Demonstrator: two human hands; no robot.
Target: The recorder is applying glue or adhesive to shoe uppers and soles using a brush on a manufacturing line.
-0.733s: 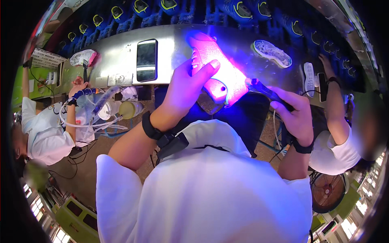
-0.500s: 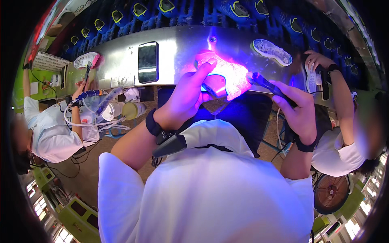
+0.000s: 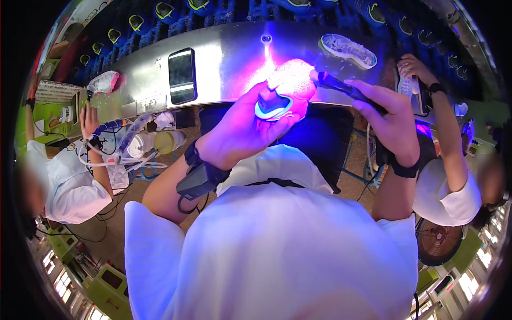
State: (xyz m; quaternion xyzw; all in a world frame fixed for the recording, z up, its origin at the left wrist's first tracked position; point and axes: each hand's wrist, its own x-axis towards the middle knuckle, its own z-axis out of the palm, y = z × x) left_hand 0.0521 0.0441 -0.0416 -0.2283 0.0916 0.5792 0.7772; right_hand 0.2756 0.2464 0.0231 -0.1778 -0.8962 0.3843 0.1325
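Observation:
My left hand (image 3: pixel 240 128) is closed around a shoe (image 3: pixel 292 80), held up over the near edge of a metal bench. Its opening, edged with a pale rim, faces down toward my palm. Bright blue and pink light floods the shoe and washes out its surface detail. In my right hand (image 3: pixel 392 114) is a dark-handled brush (image 3: pixel 346 89), gripped between thumb and fingers. The brush's tip meets the lit right side of the shoe; glare hides the exact contact.
On the metal bench (image 3: pixel 224 61) lie a dark phone (image 3: pixel 182 76) and a loose shoe sole (image 3: pixel 349 51). Shoes (image 3: pixel 164 10) line a blue rack behind. Co-workers sit either side, one's hand (image 3: pixel 416 68) on another sole. Tubs (image 3: pixel 169 141) and hoses stand low left.
My left hand has turned the shoe, so its opening now faces down toward me. Both hands shifted slightly left in view, and the brush still meets the shoe's right side.

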